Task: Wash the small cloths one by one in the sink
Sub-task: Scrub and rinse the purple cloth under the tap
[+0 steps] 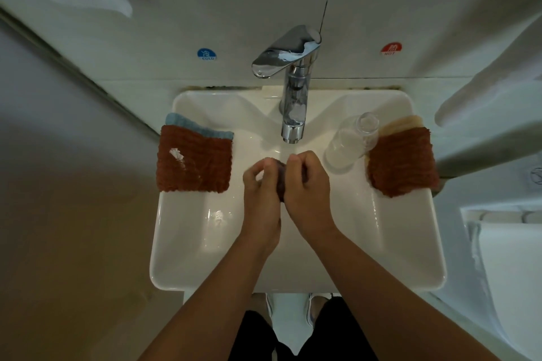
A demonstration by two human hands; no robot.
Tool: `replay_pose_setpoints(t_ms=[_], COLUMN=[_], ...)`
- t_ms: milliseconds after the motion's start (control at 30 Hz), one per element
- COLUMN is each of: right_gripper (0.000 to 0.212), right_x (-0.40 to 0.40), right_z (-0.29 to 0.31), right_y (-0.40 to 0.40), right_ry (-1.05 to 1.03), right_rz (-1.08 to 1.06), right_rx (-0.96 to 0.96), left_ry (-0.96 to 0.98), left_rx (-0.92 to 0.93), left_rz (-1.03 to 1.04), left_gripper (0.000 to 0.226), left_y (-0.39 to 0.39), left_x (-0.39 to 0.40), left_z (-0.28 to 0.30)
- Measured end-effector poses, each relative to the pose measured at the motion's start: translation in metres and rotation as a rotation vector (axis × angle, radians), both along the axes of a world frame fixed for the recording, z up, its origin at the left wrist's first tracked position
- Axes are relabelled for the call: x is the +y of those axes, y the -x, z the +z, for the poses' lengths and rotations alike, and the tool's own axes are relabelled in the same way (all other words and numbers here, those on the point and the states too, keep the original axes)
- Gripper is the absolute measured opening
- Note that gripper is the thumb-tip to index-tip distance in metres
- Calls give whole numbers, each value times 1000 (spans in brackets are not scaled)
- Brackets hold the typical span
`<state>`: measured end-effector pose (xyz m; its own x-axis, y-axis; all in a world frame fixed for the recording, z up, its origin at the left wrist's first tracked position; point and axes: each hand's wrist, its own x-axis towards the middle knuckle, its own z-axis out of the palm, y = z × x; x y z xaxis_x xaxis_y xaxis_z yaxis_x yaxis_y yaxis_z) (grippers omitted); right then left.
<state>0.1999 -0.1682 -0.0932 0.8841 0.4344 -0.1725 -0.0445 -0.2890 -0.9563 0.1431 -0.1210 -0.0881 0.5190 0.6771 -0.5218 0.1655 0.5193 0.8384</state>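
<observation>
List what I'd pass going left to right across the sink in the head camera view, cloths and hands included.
Rust-brown cloth on the left rim, with a blue cloth under its far edge → left hand → dark cloth gripped between the hands → right hand → clear bottle → rust-brown cloth on the right rim.

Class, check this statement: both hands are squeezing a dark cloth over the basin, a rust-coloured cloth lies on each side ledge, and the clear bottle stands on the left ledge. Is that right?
One detail is wrong. The head view shows the clear bottle on the right ledge, beside the right rust-coloured cloth, not the left. The rest holds: the left hand and right hand squeeze the dark cloth over the basin, and the left rust-coloured cloth lies opposite.
</observation>
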Motion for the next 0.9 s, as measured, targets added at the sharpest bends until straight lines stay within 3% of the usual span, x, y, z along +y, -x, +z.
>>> replay_pose_setpoints(t_ms=[100,267,533,667,800,900], right_gripper=[24,33,48,51,50,43], right_x=[-4,1,1,10,10,9], right_z=[-6,-7,-10,-15,-20,-19], right_y=[6,5,2,-5,-10,-12], right_ry=[-22,-84,-112,-56,-28,64], right_rz=[-28,-29,-65,-23,-15,4], right_rx=[93,184,51,32,48,165], left_ry=[-263,-274,-379,-183,-184,-326], left_rx=[102,7,-5,19,16,-7], left_rz=[-161,-118,-36,36,37,29], left_gripper=[19,27,50,57,52,38], left_y=[1,1,-11,-15,-18,-16], left_x=[7,3,-4,-1,-1,1], left_z=[-6,-5,-13,-21,-25,-24])
